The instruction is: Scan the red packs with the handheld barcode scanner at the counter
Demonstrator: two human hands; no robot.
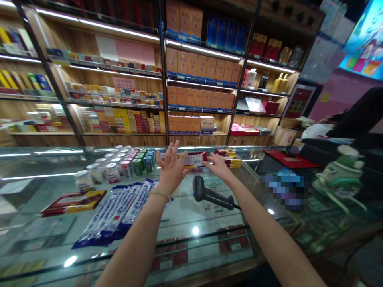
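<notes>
Both my arms reach forward over a glass counter. My left hand has its fingers spread, palm against the left end of a long red carton with a white label. My right hand lies on the carton's right end, fingers stretched over it. The carton is held between the two hands just above the counter. A black barcode scanner rests on the glass below my hands, under my right forearm.
Blue-and-white stick packs, a flat red box and small jars and green tins sit left on the counter. A stack of red cartons lies behind my right hand. Shelves of boxes fill the back wall. A register area stands right.
</notes>
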